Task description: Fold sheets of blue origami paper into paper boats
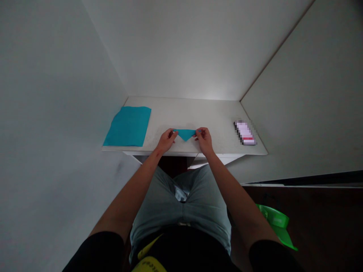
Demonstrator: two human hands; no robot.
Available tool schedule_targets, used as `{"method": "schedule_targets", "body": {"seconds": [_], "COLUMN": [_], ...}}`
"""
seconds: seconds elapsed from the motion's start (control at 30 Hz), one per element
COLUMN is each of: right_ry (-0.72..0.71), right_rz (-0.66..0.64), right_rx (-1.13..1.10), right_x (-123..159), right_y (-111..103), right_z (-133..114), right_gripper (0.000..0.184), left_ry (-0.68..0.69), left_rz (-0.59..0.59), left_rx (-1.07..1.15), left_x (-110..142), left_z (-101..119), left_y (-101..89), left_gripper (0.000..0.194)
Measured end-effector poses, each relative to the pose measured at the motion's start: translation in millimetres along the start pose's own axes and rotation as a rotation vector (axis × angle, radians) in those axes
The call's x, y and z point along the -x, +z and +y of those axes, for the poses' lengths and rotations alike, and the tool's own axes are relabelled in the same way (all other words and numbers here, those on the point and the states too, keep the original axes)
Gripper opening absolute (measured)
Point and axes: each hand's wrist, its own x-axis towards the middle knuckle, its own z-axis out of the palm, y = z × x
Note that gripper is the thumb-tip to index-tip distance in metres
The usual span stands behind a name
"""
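Observation:
A small folded triangle of blue paper (185, 134) is stretched between my two hands, its long edge away from me and its point toward me. My left hand (167, 139) pinches the left corner between thumb and fingers. At the right corner, my right hand (204, 139) pinches the paper the same way. Both hands are low over the white tabletop (181, 113), near its front edge. To the left lies a larger flat blue sheet (129, 126), with neither hand touching it.
A phone (245, 133) with its screen blurred lies at the table's right side. Walls border the table at the back and both sides. Below the front edge is a partly visible white drawer (201, 161). A bright green plastic object (273, 217) stands on the dark floor at lower right.

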Motion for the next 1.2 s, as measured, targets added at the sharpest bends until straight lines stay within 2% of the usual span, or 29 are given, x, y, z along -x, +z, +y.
{"method": "schedule_targets", "body": {"seconds": [0.17,0.37,0.6,0.8,1.2], "right_ry": [0.009,0.002,0.018,0.001,-0.011], "right_rz": [-0.022,-0.010,-0.007,-0.049,-0.036], "right_rx": [0.023,-0.004,-0.034,-0.027,-0.031], "right_x": [0,2,2,3,1], "right_y": [-1,-1,0,-2,-4], "right_z": [-1,-4,-6,-5,-1], "right_gripper": [0.052,0.052,0.054,0.045,0.036], "left_ry": [-0.007,0.005,-0.077,0.001,-0.014], "left_rz": [-0.034,-0.023,-0.057,-0.050,-0.061], "left_rx": [0.004,0.037,0.076,0.073,0.012], "left_x": [0,-1,-3,-3,-4], "left_z": [1,-2,-9,-6,-14], "left_y": [-0.4,-0.2,-1.2,-2.8,-3.3], "left_gripper": [0.048,0.054,0.062,0.053,0.049]}}
